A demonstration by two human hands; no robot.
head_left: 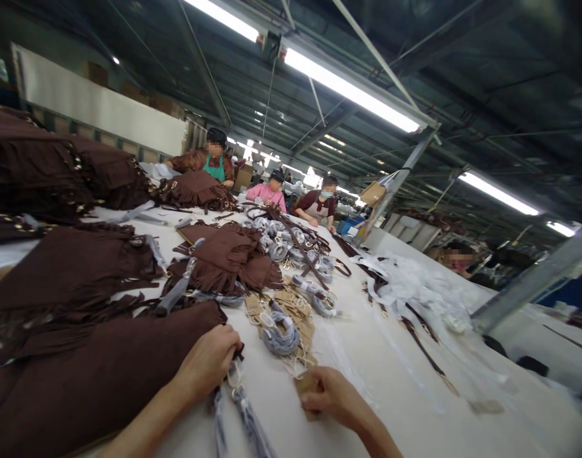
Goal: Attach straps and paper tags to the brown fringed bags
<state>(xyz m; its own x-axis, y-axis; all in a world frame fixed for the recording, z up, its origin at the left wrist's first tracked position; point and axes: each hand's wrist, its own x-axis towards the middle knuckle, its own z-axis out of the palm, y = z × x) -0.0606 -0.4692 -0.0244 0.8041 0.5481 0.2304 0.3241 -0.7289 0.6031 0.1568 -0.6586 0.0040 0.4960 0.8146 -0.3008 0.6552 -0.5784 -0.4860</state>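
Lying across the near left of the table is a dark brown suede-like bag (123, 362). My left hand (212, 353) is closed on its upper right corner, its fingers curled over the edge. Just below hang plastic-wrapped straps (245, 413) with a metal clip, running toward the bottom of the view. Between thumb and fingers my right hand (331, 397) pinches a brown cardboard tag (308, 388) with pale string. A heap of similar tags (297, 305) lies a little farther off, with a coiled wrapped strap (280, 331) on it.
More brown fringed bags (228, 251) lie in piles on the left. Beyond the tags are many coiled wrapped straps (277, 248). Clear plastic bags (415, 283) heap on the right, beside loose brown straps (427, 346). Several people (319, 205) sit around the far side; a metal post (533, 273) stands right.
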